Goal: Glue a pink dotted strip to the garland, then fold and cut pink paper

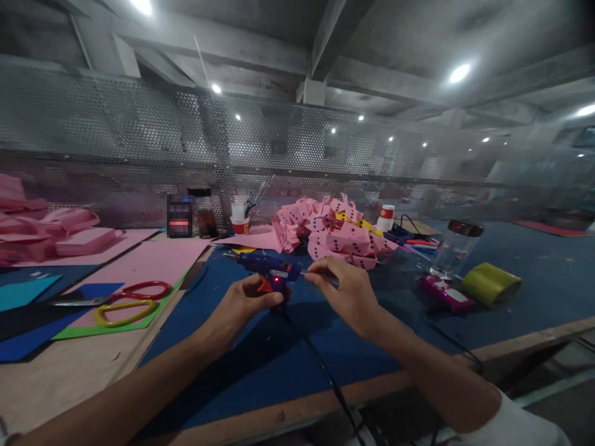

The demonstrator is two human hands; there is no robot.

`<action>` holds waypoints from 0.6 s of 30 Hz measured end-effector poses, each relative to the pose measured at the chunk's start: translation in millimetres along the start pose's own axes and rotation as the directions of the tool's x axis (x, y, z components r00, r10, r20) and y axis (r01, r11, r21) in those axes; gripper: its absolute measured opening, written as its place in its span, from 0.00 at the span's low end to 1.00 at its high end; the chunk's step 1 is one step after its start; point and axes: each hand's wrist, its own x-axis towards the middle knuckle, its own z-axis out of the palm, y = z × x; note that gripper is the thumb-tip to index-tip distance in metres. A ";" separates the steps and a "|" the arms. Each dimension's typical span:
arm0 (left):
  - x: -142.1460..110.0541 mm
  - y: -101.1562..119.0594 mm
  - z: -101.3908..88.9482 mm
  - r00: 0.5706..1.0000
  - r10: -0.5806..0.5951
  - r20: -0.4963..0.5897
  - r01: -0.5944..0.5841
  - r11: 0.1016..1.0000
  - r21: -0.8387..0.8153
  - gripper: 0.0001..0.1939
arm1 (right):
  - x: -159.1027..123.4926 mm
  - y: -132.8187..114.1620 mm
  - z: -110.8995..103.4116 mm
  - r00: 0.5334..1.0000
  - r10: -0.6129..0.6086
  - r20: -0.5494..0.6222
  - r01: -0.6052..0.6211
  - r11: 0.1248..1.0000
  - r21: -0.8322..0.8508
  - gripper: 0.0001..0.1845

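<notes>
My left hand [248, 300] is closed round the handle of a blue hot glue gun [267, 265], its nozzle pointing left and a small red light glowing on its side. At the gun's rear end, my right hand [346, 286] pinches a thin pale glue stick [304, 273] that lines up with the back opening. How far the stick sits inside cannot be made out. A black cord [320, 362] runs down from the gun's handle over the table's front edge. Behind the gun lies a heap of folded pink paper pieces [346, 241] with dark dots.
Scissors [125, 314] with red and yellow handles lie on coloured paper sheets at left. Rightward stand a clear jar [458, 251], a magenta device [446, 293] and a yellow roll [493, 284]. Paper cups [240, 223] and a mesh screen [279, 142] are behind. A wooden edge [372, 387] borders the front.
</notes>
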 end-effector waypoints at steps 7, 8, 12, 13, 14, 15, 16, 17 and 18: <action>-0.2 2.2 1.7 1.000 -0.003 0.004 0.003 1.000 0.002 0.15 | -0.3 -0.5 -0.2 1.000 0.006 0.009 -0.006 1.000 -0.006 0.09; -0.3 3.0 2.5 1.000 -0.005 0.003 0.005 1.000 -0.004 0.15 | -0.3 -0.8 -0.4 1.000 0.008 0.011 -0.008 1.000 -0.007 0.09; -0.7 5.8 5.4 1.000 0.016 -0.019 -0.016 1.000 -0.013 0.14 | -0.3 -1.6 -1.2 1.000 0.023 0.018 -0.023 1.000 -0.008 0.09; -0.7 6.0 5.8 0.999 0.022 -0.026 -0.022 1.000 -0.010 0.15 | -0.3 -1.6 -1.2 0.999 0.025 0.020 -0.024 1.000 -0.011 0.09; -0.6 6.1 6.0 0.999 0.024 -0.032 -0.024 1.000 -0.012 0.15 | -0.3 -1.5 -1.2 0.999 0.025 0.021 -0.025 1.000 -0.014 0.09; -0.5 5.9 6.1 0.999 0.023 -0.035 -0.024 1.000 -0.019 0.15 | -0.4 -1.3 -1.0 0.999 0.024 0.021 -0.024 1.000 -0.016 0.09; -0.4 5.6 6.1 0.999 0.019 -0.035 -0.019 0.999 -0.028 0.15 | -0.4 -1.1 -0.7 0.999 0.024 0.022 -0.023 1.000 -0.015 0.09; -0.2 5.1 5.9 0.999 0.012 -0.030 -0.013 0.999 -0.041 0.15 | -0.6 -0.7 -0.3 0.999 0.024 0.023 -0.023 1.000 -0.013 0.09; 0.0 4.5 5.8 1.000 0.008 -0.024 -0.010 0.998 -0.058 0.15 | -0.7 -0.4 0.2 0.999 0.025 0.023 -0.024 1.000 -0.012 0.09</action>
